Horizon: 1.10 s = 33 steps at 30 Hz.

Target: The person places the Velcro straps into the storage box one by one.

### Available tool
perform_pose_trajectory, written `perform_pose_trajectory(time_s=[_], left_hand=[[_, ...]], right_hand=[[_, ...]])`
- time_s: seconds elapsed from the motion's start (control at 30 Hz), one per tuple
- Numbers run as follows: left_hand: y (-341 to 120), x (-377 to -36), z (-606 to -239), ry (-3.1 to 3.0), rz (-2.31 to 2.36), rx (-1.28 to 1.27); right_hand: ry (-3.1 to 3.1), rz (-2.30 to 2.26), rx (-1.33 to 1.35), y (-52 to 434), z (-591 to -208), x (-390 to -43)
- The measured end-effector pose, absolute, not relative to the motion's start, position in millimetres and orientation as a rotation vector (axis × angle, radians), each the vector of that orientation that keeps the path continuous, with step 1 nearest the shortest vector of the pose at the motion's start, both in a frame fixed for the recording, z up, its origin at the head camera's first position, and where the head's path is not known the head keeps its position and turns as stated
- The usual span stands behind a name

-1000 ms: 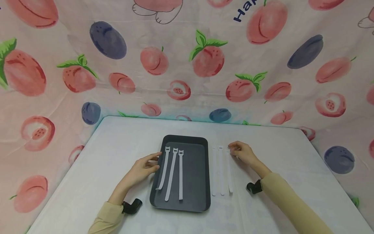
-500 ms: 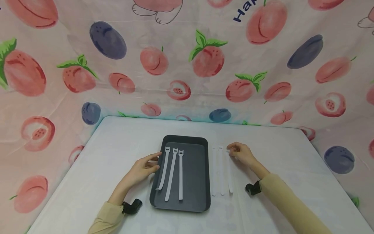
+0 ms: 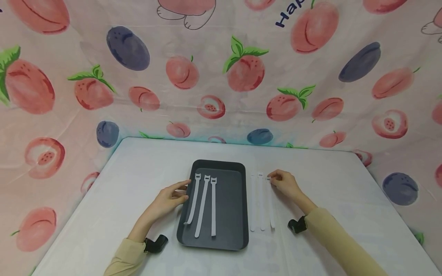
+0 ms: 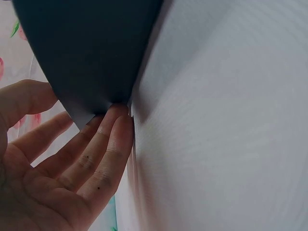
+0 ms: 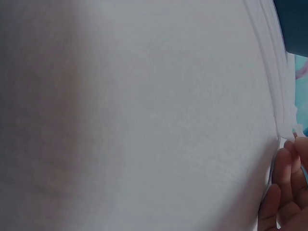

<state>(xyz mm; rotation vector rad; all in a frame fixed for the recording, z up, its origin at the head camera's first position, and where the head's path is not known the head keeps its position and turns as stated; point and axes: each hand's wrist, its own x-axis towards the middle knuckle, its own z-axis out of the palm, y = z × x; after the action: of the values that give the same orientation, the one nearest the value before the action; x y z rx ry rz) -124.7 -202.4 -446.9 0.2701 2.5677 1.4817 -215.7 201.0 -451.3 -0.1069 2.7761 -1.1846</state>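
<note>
A dark grey rectangular tray (image 3: 231,207) lies on the table in the head view. Three white hook-and-loop cable ties (image 3: 206,205) are spread lengthwise in its left half, slotted heads at the far end. My left hand (image 3: 165,197) touches the tray's left outer side, its fingertips against the dark wall (image 4: 91,53) in the left wrist view. To the right of the tray, more white cable ties (image 3: 261,203) lie side by side on the table. My right hand (image 3: 286,184) pinches the slotted head of the rightmost cable tie (image 3: 270,207); its tail end still touches the table.
The white-covered table (image 3: 152,161) spreads around the tray. A fruit-patterned cloth (image 3: 214,69) hangs behind and at the sides. Black wrist cameras (image 3: 156,243) sit at both cuffs, low over the tabletop.
My right hand has shifted slightly left and nearer, its fingertips now at the head of the rightmost cable tie. The left hand and the tray have stayed put.
</note>
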Motion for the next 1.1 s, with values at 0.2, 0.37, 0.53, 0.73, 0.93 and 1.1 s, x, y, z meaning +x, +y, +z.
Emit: perform_pose_trajectory(time_s=[0.2, 0.37, 0.53, 0.73, 0.93, 1.1], left_hand=[[-203, -124, -447, 2.574, 1.477, 0.256], [-202, -125, -447, 2.577, 1.465, 0.26], [-202, -125, -447, 2.581, 1.452, 0.259], [-202, -125, -447, 2.584, 1.452, 0.261], [-202, -125, -446, 2.584, 1.449, 0.268], [-203, -125, -447, 2.581, 1.446, 0.261]], right_hand=[[2.767, -1.23, -0.147, 200, -448, -213], [2.781, -1.272, -0.188, 202, -441, -209], [2.743, -1.372, -0.218, 206, -435, -204], [2.725, -1.446, -0.249, 209, -424, -196], [2.714, -1.48, -0.243, 209, -410, -188], [2.734, -1.461, -0.269, 211, -403, -182]])
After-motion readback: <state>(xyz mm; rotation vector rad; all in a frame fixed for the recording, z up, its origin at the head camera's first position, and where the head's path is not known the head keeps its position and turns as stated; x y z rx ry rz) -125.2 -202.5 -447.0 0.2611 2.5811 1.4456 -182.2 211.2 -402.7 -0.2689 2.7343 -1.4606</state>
